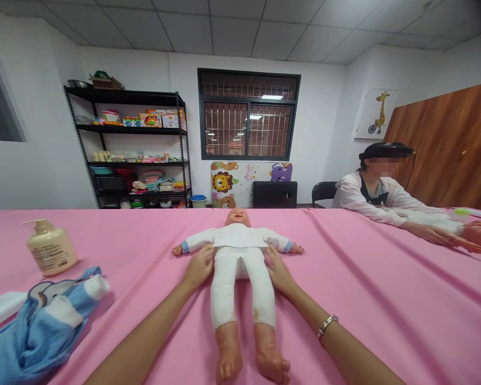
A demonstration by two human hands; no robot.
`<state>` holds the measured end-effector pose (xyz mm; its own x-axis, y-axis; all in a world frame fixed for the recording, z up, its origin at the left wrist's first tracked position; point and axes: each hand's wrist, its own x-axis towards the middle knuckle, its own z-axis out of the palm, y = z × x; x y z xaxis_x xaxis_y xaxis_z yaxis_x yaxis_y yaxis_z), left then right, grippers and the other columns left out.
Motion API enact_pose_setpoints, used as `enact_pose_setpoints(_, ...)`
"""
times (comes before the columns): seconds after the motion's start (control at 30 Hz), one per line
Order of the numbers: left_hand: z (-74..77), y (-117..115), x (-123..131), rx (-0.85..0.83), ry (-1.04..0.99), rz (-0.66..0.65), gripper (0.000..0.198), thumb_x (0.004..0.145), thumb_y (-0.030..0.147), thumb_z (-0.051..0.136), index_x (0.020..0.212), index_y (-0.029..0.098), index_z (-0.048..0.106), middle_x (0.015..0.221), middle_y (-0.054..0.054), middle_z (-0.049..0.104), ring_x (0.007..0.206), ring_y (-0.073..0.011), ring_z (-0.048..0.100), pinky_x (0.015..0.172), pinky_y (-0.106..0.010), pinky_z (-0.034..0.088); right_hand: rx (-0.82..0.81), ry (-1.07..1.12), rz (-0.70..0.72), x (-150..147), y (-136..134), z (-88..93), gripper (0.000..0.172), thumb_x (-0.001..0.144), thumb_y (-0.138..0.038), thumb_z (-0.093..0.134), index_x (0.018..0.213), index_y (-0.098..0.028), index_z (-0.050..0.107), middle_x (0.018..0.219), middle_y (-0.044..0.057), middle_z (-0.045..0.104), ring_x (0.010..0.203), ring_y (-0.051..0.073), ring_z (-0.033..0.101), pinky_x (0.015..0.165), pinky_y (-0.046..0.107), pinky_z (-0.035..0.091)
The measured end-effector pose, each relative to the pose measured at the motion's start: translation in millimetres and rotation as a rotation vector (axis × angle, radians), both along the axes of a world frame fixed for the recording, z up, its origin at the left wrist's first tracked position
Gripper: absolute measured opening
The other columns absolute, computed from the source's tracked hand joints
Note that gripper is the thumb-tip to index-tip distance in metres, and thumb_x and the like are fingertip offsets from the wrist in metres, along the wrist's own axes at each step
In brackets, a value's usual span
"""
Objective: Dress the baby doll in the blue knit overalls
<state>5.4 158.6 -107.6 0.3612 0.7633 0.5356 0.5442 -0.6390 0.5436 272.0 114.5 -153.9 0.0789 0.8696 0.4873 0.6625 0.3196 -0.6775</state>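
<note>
A plastic baby doll (237, 256) lies on its back on the pink-covered table (344, 299), its feet towards me. It wears a white long-sleeved top (236, 235) with blue cuffs and white leggings (242, 289), and its lower legs are bare. My left hand (198, 267) rests flat at the doll's right side, by the hem of the top. My right hand (278, 270) lies against the other side of the waist. Neither hand clearly grips the cloth. A silver bracelet (327, 326) circles my right wrist.
To the left stand a beige pump bottle (50, 247), a crumpled blue garment (36, 331) and a white flat item (2, 310). At the right, a seated co-worker (379, 184) has a hand on another doll (475, 235). A black shelf (128, 149) of toys stands behind.
</note>
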Motion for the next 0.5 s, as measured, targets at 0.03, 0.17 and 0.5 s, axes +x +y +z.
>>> enact_pose_setpoints(0.03,-0.2,0,0,0.007,-0.055,0.068,0.038,0.076,0.015,0.040,0.108,0.017,0.061,0.122,-0.005,0.056,0.115,-0.0195,0.047,0.103,-0.034,0.034,0.020,0.034,-0.041,-2,0,-0.2,0.059,0.077,-0.029,0.041,0.134,-0.014,0.035,0.142,0.008,0.023,0.133,0.022,0.020,0.111,0.040,0.022)
enact_pose_setpoints(0.17,-1.4,2,-2,-0.006,-0.183,0.122,0.033,0.071,0.012,0.039,0.088,0.017,0.067,0.103,-0.005,0.064,0.102,-0.0189,0.055,0.094,-0.032,0.042,0.004,0.138,-0.051,-8,-2,7.9,0.049,0.077,-0.032,0.038,0.121,-0.011,0.047,0.134,0.011,0.037,0.124,0.023,0.035,0.102,0.036,0.035)
enact_pose_setpoints(0.5,0.1,-3,5,-0.110,-0.257,-0.029,0.021,0.073,0.021,0.046,0.078,0.015,0.065,0.089,-0.007,0.062,0.086,-0.0199,0.058,0.069,-0.029,0.050,-0.311,0.489,0.271,-26,-42,57.6,0.071,0.069,-0.045,0.063,0.128,-0.017,0.035,0.118,0.010,0.051,0.091,0.019,0.057,0.072,0.029,0.050)
